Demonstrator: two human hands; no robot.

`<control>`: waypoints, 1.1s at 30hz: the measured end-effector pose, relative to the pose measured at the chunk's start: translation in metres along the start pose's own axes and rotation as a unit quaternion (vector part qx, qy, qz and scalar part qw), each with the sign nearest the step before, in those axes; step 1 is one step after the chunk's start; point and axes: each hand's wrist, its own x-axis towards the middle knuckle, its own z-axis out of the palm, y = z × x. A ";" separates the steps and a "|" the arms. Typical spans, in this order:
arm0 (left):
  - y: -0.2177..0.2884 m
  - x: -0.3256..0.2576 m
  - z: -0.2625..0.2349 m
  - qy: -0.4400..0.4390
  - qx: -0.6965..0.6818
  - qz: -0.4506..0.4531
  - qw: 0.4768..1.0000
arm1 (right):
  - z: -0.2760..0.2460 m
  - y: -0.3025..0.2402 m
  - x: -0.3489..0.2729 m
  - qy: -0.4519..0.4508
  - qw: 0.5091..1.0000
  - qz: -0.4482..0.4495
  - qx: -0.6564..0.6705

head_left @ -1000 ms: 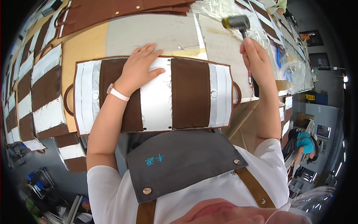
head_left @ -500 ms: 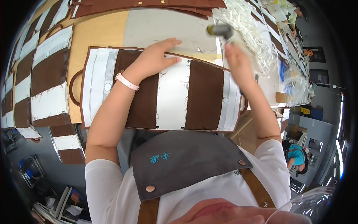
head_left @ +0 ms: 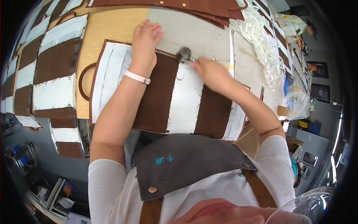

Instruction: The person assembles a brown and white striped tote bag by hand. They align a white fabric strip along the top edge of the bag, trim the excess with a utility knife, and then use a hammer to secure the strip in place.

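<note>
A brown and white bag piece [head_left: 153,104] lies on the table in front of me, inner side up, with loose threads along its seams and a curved brown handle [head_left: 84,80] at its left end. My right hand [head_left: 214,72] is closed round a small hammer [head_left: 184,55], whose blurred head is at the piece's far edge, by the top of the white middle strip; I cannot tell whether it touches. My left hand [head_left: 146,39] is open at the far edge, left of the hammer, with its fingers pointing away from me and nothing seen in them.
More brown and white bag pieces [head_left: 56,61] overlap along the left. Brown pieces [head_left: 209,9] are stacked at the far edge. Tangled white strips [head_left: 263,56] heap up on the right, with a clear plastic bag [head_left: 296,99] beyond. Another person [head_left: 298,26] is far right.
The hammer has come down and left from above the table to the bag piece's far edge. My left hand has turned and shifted left, off the middle of that edge.
</note>
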 end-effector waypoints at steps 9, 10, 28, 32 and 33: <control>0.006 0.000 -0.001 0.003 -0.005 0.016 1.000 | -0.047 -0.013 0.002 0.191 0.962 0.006 0.195; 0.005 0.000 0.003 -0.001 -0.018 0.007 1.000 | -0.012 0.013 0.007 0.200 0.961 -0.144 0.124; 0.070 0.013 -0.034 0.263 -0.083 0.217 0.936 | -0.026 -0.086 0.075 0.012 0.988 -0.154 0.026; 0.081 0.008 -0.036 0.298 -0.080 0.233 0.922 | -0.054 -0.119 0.062 0.139 0.972 -0.154 0.108; 0.080 0.010 -0.035 0.299 -0.082 0.229 0.923 | -0.040 -0.121 0.066 0.175 0.966 -0.147 0.119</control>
